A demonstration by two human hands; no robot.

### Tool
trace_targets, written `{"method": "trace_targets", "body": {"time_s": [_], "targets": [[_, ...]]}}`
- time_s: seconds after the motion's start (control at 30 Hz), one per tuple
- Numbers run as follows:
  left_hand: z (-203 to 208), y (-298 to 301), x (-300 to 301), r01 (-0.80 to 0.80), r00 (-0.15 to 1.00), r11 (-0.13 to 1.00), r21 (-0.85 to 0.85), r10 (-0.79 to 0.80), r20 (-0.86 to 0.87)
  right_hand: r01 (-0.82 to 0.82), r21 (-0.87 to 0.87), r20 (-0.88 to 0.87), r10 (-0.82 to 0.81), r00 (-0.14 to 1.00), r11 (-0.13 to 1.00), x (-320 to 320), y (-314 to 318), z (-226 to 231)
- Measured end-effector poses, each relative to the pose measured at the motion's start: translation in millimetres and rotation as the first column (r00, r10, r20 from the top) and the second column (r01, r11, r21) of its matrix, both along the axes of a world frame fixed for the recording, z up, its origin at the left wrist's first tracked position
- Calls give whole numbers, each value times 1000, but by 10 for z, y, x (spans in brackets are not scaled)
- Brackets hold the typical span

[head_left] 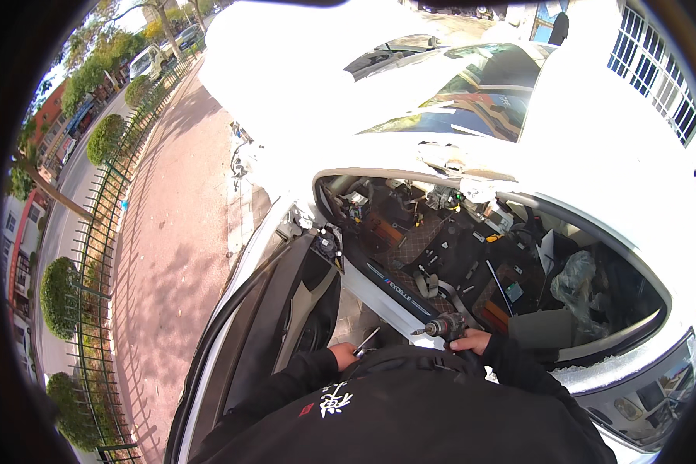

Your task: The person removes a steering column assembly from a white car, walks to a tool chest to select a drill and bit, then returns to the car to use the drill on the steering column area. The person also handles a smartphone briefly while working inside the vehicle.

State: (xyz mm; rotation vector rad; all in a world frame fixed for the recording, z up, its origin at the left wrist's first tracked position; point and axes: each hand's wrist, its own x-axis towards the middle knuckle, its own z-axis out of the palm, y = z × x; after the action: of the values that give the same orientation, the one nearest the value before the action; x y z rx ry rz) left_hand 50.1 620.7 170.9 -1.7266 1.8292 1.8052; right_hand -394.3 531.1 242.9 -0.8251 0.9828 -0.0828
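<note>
My right hand (472,341) is closed around a dark power drill (450,325), its pointed chuck end facing left above the car's door sill (400,292). My left hand (343,356) is closed on a thin, light metal rod-like tool (368,340) that slants up to the right; its exact kind is too small to tell. Both hands are close to my body, in the doorway of a white car. Beyond them lies the stripped cabin floor (448,247), strewn with loose wires, trim pieces and small parts.
The open car door (286,325) stands to my left, with exposed wiring near its hinge (329,243). Crumpled clear plastic (578,280) lies in the cabin's right side. A paved walkway (170,232) and a green fence (93,301) run along the far left.
</note>
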Motion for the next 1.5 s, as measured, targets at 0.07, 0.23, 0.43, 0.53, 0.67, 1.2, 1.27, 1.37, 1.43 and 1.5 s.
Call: {"method": "trace_targets", "body": {"time_s": [0.07, 0.23, 0.43, 0.53, 0.67, 1.2, 1.27, 1.37, 1.43, 1.5], "targets": [[-70, -84, -34, 49, 997, 999, 13, -48, -61, 52, 279, -18, -49, 999, 959, -299, 263, -251], [-341, -114, -196, 319, 944, 948, -10, -317, 95, -90, 203, -3, 92, 996, 975, -778, 540, -891], [-318, -242, -451, 47, 998, 993, -108, -50, -28, -489, -371, -128, 478, 869, 790, -1186, 516, -1608], [-107, -254, -414, -103, 994, 995, 13, 103, -24, -559, -557, -205, 551, 809, 614, -1338, 485, -1796], [232, -299, -476, -257, 958, 963, 87, 265, -109, -535, -303, -207, 493, 845, 789, -1334, 318, -1749], [908, -904, -1045, -230, 953, 966, 116, 248, -172, 290, 529, -202, -214, 956, 798, -1446, 822, -830], [720, -922, -1070, -52, 981, 999, 8, 53, -189, 349, 469, -92, -348, 933, 812, -1582, 942, -374], [510, -899, -903, 0, 950, 995, 99, 31, -311, 445, 328, 73, -492, 867, 833, -1644, 1082, 219], [522, -795, -612, -35, 939, 957, 288, 131, -320, 539, 322, 11, -572, 820, 779, -1470, 1053, 369], [677, -600, -276, -108, 814, 943, 315, 266, -517, 487, 349, 127, -556, 822, 800, -1186, 841, 339]]}}
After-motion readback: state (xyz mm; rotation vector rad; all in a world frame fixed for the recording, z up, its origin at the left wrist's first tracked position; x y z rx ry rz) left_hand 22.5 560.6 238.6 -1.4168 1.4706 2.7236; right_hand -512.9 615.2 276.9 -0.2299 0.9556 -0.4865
